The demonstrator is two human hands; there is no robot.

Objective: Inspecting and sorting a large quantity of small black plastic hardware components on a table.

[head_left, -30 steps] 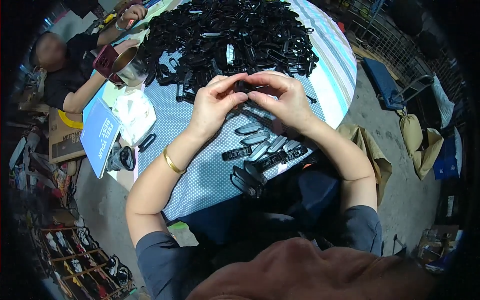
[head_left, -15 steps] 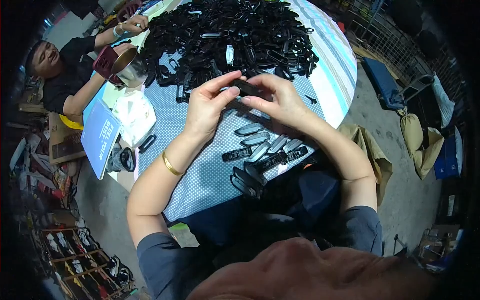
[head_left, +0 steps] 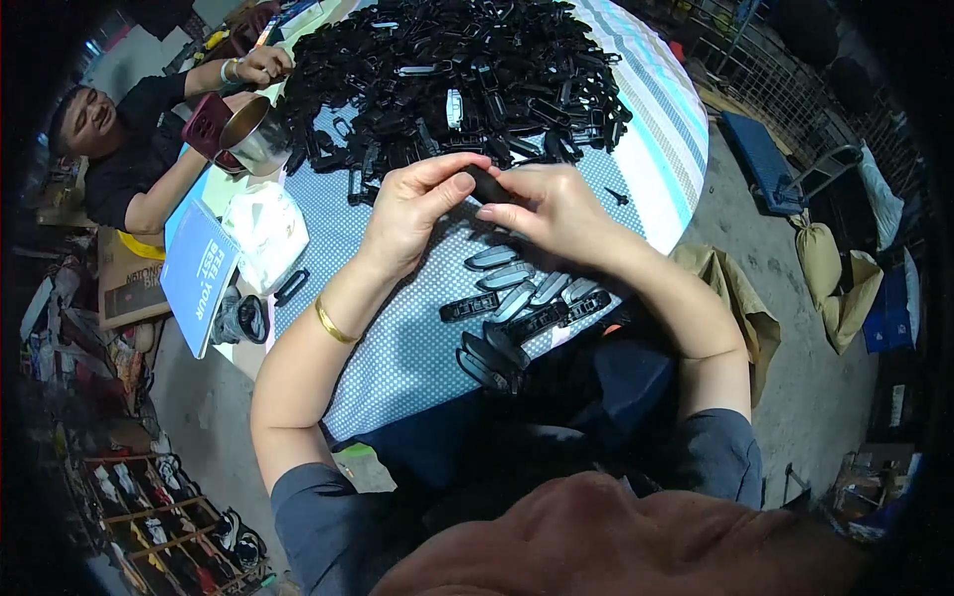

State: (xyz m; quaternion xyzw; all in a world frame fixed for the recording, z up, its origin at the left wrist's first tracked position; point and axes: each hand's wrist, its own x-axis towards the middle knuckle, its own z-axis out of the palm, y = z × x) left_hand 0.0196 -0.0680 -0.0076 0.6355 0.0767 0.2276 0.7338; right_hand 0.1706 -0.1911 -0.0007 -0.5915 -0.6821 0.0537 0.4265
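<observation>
Above the table, my left hand (head_left: 405, 217) and my right hand (head_left: 555, 209) pinch a small black plastic part (head_left: 488, 189) between thumbs and fingertips. The fingers cover much of it, so its exact kind cannot be told. Just below the hands lies a loose group of long oval plastic parts, some with grey faces (head_left: 510, 275), others black (head_left: 484, 363). A black frame-like piece (head_left: 468, 307) rests among them. Beyond my hands spreads a large heap of similar black plastic parts (head_left: 417, 99).
The round table wears a dotted and striped cloth (head_left: 636, 149). At left are a blue notebook (head_left: 199, 273), a white plastic bag (head_left: 266, 233), a metal cup (head_left: 253, 139) and a tape roll (head_left: 241, 318). A co-worker (head_left: 134, 149) sits at far left. A small black piece (head_left: 616, 196) lies right of the heap.
The black part has turned between my fingertips and shows less of its length. My right hand's fingers have closed in further around it, while my left hand has shifted slightly.
</observation>
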